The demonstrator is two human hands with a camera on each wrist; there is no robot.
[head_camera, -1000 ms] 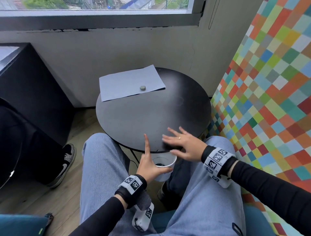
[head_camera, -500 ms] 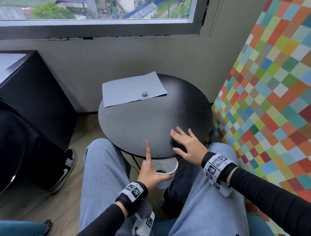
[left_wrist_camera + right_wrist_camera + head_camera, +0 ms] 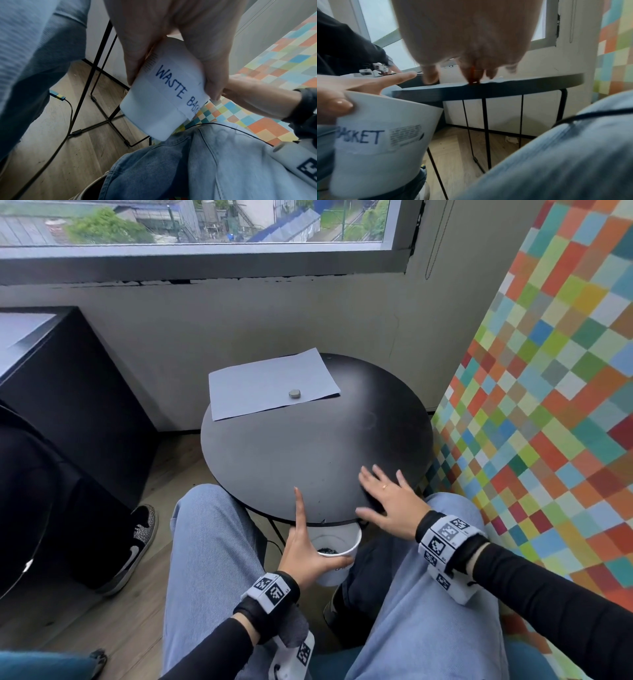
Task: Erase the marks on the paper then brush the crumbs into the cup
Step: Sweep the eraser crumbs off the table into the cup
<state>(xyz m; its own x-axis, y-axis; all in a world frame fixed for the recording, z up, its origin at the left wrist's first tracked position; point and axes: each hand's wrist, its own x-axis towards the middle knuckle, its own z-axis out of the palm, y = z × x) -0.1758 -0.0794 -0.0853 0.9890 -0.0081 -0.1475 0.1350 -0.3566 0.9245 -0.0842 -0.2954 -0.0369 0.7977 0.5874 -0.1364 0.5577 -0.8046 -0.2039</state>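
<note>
A white paper cup (image 3: 339, 556) labelled "WASTE BASKET" (image 3: 164, 94) (image 3: 382, 135) hangs just under the near edge of the round black table (image 3: 308, 446). My left hand (image 3: 305, 549) grips it, thumb on the rim and index finger pointing up along the table edge. Dark crumbs (image 3: 327, 550) lie in the cup. My right hand (image 3: 387, 501) lies flat on the table near the front edge, fingers spread. A pale blue sheet of paper (image 3: 267, 385) lies at the table's far left with a small grey eraser (image 3: 294, 394) on it.
A multicoloured checked wall (image 3: 548, 405) stands close on the right. A black cabinet (image 3: 68, 392) is at the left, and another person's shoe (image 3: 133, 546) rests on the wooden floor. My knees in blue jeans (image 3: 212, 559) flank the cup.
My right hand has slid to the right along the table's front edge, away from the spot above the cup. The left hand keeps the cup under the edge. The head view has tilted upward.
</note>
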